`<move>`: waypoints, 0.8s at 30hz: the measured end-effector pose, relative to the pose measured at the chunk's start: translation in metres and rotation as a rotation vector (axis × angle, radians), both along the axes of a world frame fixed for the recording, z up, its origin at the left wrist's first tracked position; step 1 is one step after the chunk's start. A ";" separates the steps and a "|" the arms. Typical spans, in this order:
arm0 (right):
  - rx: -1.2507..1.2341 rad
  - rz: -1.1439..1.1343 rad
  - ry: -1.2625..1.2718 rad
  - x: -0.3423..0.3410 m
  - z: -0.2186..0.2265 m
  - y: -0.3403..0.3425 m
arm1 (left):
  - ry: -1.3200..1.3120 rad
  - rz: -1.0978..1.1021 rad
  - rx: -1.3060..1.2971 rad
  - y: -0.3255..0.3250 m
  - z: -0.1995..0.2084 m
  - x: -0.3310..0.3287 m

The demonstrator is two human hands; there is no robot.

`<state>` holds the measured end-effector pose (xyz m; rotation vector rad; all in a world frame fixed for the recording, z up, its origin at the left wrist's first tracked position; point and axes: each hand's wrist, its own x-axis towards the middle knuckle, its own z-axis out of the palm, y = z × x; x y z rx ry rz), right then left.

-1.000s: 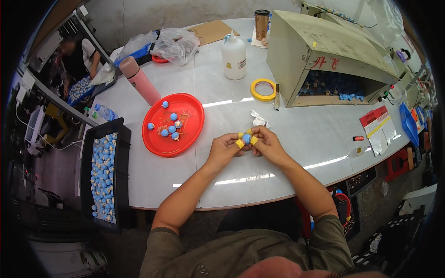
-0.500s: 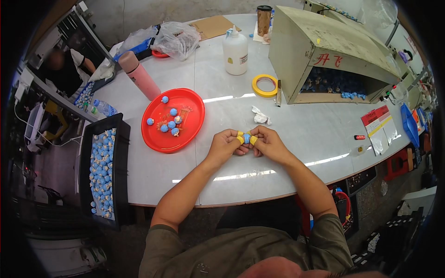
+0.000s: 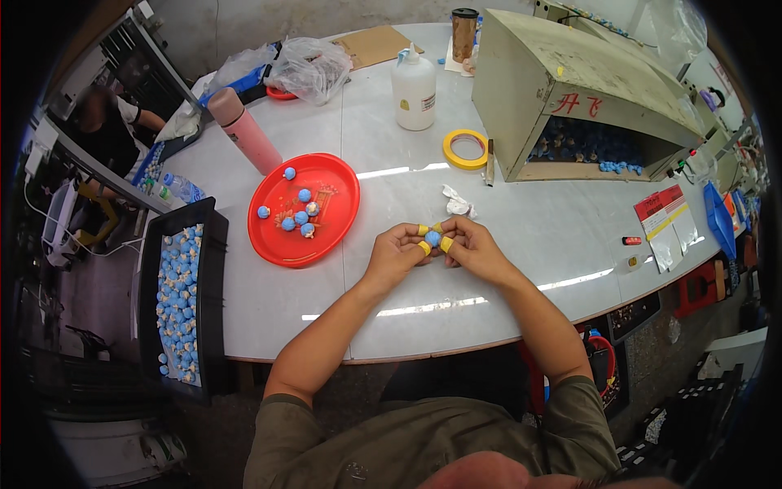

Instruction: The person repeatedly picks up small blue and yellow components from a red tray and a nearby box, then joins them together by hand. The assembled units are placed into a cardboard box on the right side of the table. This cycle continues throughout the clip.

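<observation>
Between my two hands is a small round blue piece (image 3: 433, 239), held by the fingertips just above the white table (image 3: 391, 326). My left hand (image 3: 397, 251) grips it from the left, thumb and fingers closed. From the right, my right hand (image 3: 472, 249) pinches the same piece. Yellow tape wraps several of my fingertips. To the left stands a red round tray (image 3: 273, 244) with several similar blue balls (image 3: 305, 196), some showing cream-coloured parts. A crumpled white tissue (image 3: 458, 202) lies just beyond my right hand.
A black bin (image 3: 213, 301) full of blue pieces sits at the left edge. Farther back are a pink flask (image 3: 244, 132), white bottle (image 3: 414, 90), yellow tape roll (image 3: 466, 150) and metal box (image 3: 521, 98). Another person (image 3: 102, 130) is at far left.
My fingers have shifted around the blue piece, so more of it shows between the fingertips. Both hands stay in about the same place. The person at far left has moved an arm.
</observation>
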<state>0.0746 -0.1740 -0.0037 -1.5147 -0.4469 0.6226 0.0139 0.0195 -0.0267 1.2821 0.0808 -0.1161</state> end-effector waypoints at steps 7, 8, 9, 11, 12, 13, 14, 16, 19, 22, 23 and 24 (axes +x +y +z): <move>-0.007 0.001 -0.029 0.000 -0.004 -0.002 | 0.039 -0.028 0.005 0.001 0.004 0.000; -0.013 0.003 -0.031 0.000 -0.005 -0.002 | 0.033 -0.027 0.001 0.000 0.002 0.000; -0.013 0.009 -0.041 0.000 -0.005 -0.002 | 0.028 -0.026 -0.003 0.000 0.000 0.000; -0.014 0.021 -0.063 0.001 -0.007 -0.002 | -0.008 -0.024 -0.016 0.001 -0.005 0.001; -0.025 0.023 -0.085 0.001 -0.008 -0.002 | -0.026 -0.022 -0.023 0.001 -0.007 0.001; -0.035 0.026 -0.108 0.001 -0.010 -0.003 | -0.028 -0.016 -0.027 0.000 -0.008 0.001; -0.045 0.029 -0.131 0.001 -0.012 -0.003 | -0.030 -0.010 -0.031 -0.002 -0.009 0.001; -0.042 0.023 -0.132 0.001 -0.019 -0.002 | -0.041 -0.008 -0.016 -0.003 -0.011 0.001; -0.021 0.002 -0.107 -0.001 -0.019 0.001 | -0.033 -0.006 0.004 0.000 -0.012 0.000; 0.023 -0.086 -0.006 -0.008 -0.004 0.006 | 0.041 0.052 -0.085 -0.004 -0.003 0.000; 0.041 -0.125 0.038 -0.009 0.000 0.008 | 0.080 0.087 -0.141 -0.005 0.003 -0.001; 0.080 -0.151 0.029 -0.008 -0.003 0.009 | 0.117 0.116 -0.197 -0.004 0.007 0.000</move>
